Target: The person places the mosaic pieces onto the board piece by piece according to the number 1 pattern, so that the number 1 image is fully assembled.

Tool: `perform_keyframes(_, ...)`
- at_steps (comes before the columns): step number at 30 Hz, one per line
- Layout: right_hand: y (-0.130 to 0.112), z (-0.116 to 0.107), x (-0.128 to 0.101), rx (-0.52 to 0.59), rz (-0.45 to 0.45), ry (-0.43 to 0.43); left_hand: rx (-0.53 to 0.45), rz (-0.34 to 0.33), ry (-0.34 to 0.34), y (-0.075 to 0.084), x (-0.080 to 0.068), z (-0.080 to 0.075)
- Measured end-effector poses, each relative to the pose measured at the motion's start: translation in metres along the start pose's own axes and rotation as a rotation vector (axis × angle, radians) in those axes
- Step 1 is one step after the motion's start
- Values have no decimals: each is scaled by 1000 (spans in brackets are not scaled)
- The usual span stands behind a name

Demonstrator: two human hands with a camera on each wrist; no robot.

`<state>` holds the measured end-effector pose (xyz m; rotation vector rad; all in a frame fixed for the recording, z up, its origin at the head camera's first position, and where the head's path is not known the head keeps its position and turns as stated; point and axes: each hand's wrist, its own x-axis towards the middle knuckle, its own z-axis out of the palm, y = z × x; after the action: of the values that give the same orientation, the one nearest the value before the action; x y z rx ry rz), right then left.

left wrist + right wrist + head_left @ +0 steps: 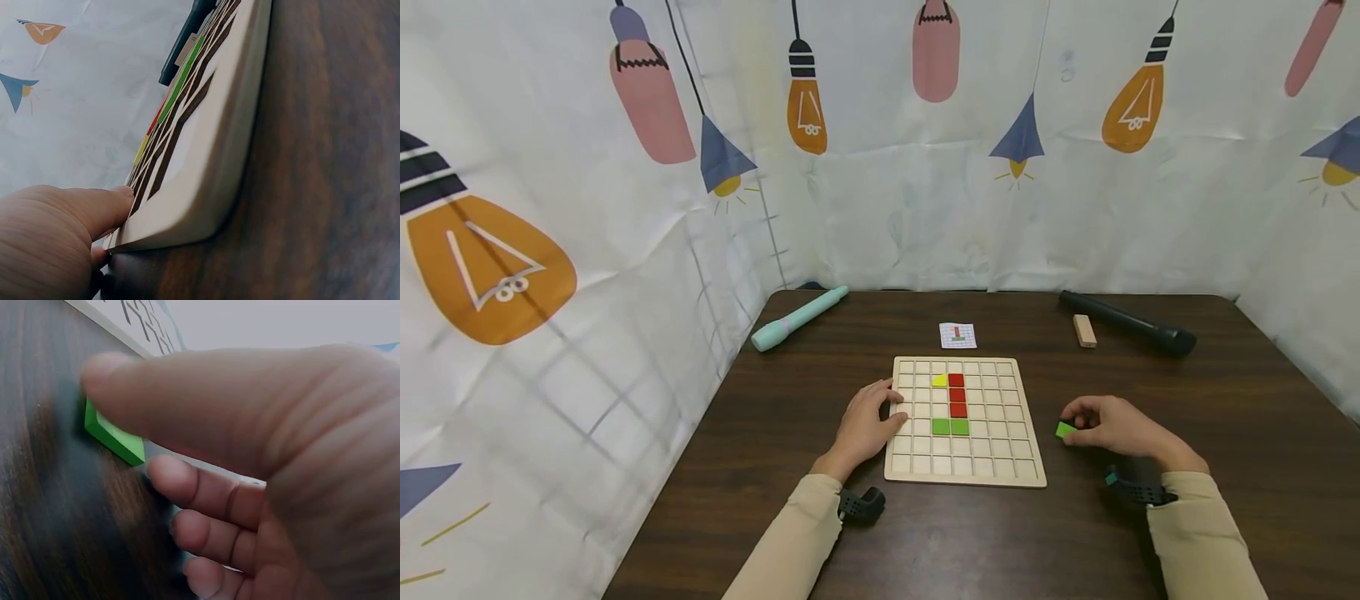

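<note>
Pinching a green tile (1064, 430), right hand (1112, 427); flat left hand (867, 423) steadies board (992, 467) holding 6 tiles.

The table (790, 392) looks like dark wood with a streaky grain and a low sheen. The grid board (967, 479) is pale, smooth wood — matt, with rounded edges. The green tile (1064, 430) has a flat painted finish. Behind, the printed backdrop (925, 208) is creased cloth or plastic sheeting — hard to tell which.

Left hand (867, 425) flat, right hand (1112, 427) pinching.
</note>
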<state>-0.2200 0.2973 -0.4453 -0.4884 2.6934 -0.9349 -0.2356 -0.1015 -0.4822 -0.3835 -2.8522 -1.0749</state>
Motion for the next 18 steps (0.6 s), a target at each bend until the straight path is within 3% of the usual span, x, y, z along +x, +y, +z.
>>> perform_keyframes(18,-3,8,5,-23,28,79,-20,11,-4,-1,0,-1)
